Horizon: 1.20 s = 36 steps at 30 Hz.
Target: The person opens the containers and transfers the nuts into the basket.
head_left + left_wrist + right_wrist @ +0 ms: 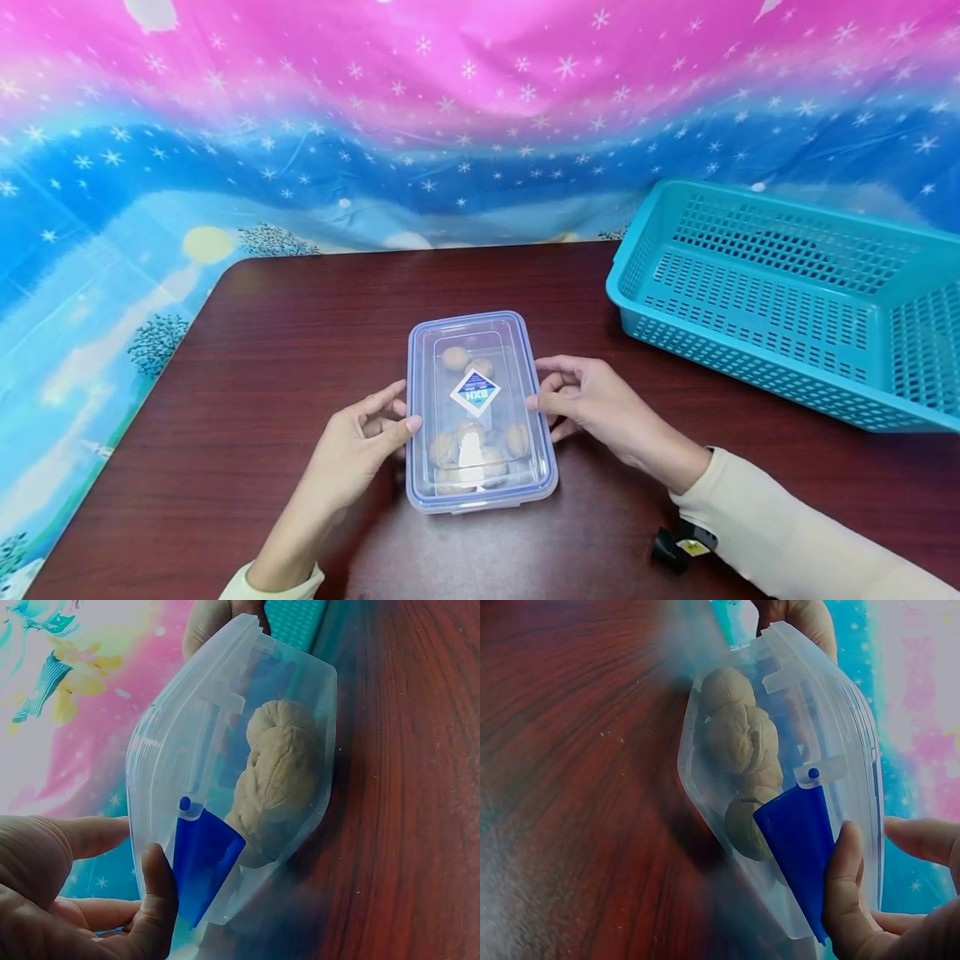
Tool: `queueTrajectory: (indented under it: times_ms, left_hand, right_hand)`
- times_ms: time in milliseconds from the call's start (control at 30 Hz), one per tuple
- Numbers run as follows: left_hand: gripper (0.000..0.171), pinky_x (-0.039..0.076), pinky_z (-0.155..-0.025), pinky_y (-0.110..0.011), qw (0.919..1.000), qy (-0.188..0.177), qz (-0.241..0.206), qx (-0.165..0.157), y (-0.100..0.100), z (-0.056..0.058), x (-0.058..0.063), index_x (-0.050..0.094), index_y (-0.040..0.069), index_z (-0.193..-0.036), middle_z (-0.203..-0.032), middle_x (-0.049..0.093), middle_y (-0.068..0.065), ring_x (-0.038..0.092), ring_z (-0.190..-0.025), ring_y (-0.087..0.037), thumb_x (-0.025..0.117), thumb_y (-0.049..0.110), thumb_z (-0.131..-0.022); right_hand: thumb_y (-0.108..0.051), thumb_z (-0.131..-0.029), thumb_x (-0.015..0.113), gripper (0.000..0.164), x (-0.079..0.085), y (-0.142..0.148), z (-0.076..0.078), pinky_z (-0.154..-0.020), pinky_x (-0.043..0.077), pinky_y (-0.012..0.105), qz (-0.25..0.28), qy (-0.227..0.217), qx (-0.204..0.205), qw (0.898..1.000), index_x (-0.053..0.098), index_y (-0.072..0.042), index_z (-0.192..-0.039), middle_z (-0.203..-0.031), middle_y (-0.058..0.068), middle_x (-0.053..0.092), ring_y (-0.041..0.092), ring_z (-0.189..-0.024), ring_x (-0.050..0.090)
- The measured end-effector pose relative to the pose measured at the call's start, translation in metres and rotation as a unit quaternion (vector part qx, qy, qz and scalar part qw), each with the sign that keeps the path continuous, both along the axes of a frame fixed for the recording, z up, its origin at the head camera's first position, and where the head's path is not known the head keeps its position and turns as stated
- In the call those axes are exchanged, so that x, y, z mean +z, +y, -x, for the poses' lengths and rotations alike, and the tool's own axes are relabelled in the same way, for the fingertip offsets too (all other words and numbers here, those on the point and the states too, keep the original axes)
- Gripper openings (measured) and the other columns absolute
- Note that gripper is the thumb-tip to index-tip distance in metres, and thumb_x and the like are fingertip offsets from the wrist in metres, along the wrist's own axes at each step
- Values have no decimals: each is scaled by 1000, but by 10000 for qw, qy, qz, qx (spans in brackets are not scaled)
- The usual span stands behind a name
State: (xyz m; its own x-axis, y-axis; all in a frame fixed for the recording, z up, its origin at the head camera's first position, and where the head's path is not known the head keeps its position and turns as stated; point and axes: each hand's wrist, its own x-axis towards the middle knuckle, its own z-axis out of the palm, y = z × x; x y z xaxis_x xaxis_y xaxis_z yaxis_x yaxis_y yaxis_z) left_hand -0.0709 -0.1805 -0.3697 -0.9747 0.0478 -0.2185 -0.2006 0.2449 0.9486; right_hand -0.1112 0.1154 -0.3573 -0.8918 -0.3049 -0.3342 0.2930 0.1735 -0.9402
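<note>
A clear plastic food container (480, 333) with a blue-edged lid sits on the table, walnuts (455, 359) visible inside. My left hand (356, 450) holds its left side, thumb at the lid's edge and fingers around the side. On the opposite side, my right hand (600, 404) grips the edge in the same way. In the left wrist view a blue latch (202, 862) stands angled out from the wall, with a fingertip against it. Another blue latch (799, 855) sticks out likewise in the right wrist view, beside my right fingers. The lid lies on the container.
A turquoise perforated basket (750, 367) stands at the table's right side. The dark red wooden table (300, 333) meets a patterned cloth backdrop (450, 125) at its back and left edges. A small black device (671, 550) is by my right sleeve.
</note>
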Motion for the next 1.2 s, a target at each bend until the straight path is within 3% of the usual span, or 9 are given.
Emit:
queueTrajectory:
  times_ms: [167,400,1200]
  left_hand:
    - [58,59,-68,-26,9998,-97,-138,-73,0,1,2,52,-7,-149,-103,62,-8,65,-73,-7,73,9,-96]
    - [59,59,-67,-26,9996,-221,-98,-116,-2,1,4,54,-6,-148,-103,62,-7,65,-73,-8,75,11,-96]
    - [53,60,-67,-27,9995,-112,279,-113,1,1,10,60,-5,-142,-95,62,-8,65,-71,-11,76,13,-95]
  right_hand:
    - [-6,-94,74,63,1,1,2,-63,63,33,-127,9,70,9999,46,8,-149,-86,6,65,14,-71,64]
    - [-8,-94,75,52,2,1,4,-63,64,37,-278,82,106,9995,53,7,-138,-82,7,66,16,-69,64]
    - [-11,-92,77,53,9,-2,3,-63,64,39,-654,175,125,9976,53,5,-137,-87,10,65,18,-67,64]
